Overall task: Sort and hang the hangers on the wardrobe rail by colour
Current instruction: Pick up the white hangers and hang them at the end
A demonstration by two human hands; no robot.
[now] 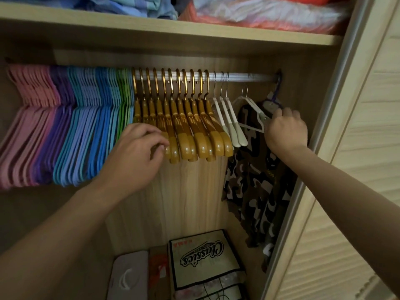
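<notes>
Wardrobe rail (246,77) late in a colour sort. From the rail's left end the hangers run in blocks: pink hangers (32,118), purple hangers (61,118), blue hangers (95,126) and green hangers (123,98), packed tight so that each colour reads as one band. The gold hangers (186,131) follow at mid-rail, hooks spaced a little apart, then three white hangers (229,122) just beside them. The right hand (286,128) pinches, with curled fingers, the shoulder of a fourth white hanger (249,111); its hook appears to sit just below the rail, apart from the metal, so it is judged to be on its way to join the white group. The left hand (136,156) rests with loosely spread, relaxed fingers on the lower ends of the leftmost gold hangers, gripping nothing; this contact probably steadies the block, or pushes it leftward, to keep room open at the right. A camouflage garment (257,180) hangs at the rail's right end, on a hanger that cannot be made out clearly, behind the hand. Folded bedding (259,14) lies on the shelf (151,24) above, and a printed bag (201,258) stands on the wardrobe floor near its right wall. The sort is judged nearly complete
</notes>
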